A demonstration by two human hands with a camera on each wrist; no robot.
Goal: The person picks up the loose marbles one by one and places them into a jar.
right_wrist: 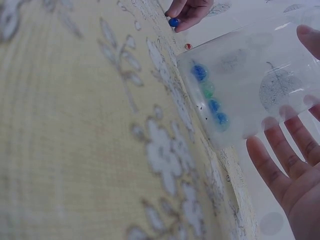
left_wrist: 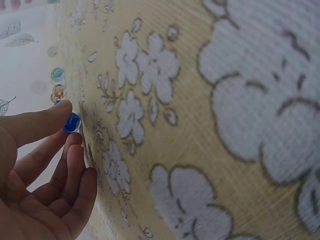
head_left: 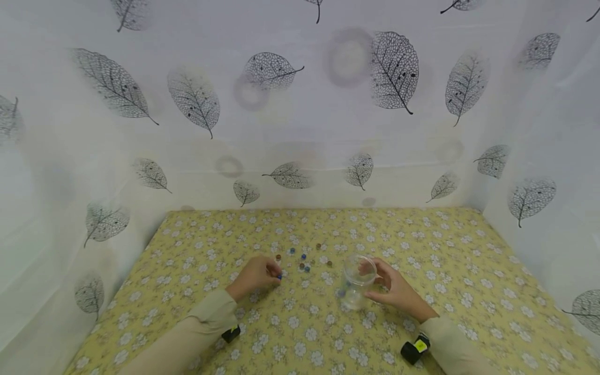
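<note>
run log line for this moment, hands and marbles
left hand: pinches blue marble | right hand: holds clear cup | in cup: blue and green marbles | on floral cloth: loose marbles

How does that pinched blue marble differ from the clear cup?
The blue marble is small and round; the clear cup is larger and taller. The marble is pinched by the left hand, the cup held in the right hand. The marble is blue, the cup colourless. Both are hand-held.
</note>
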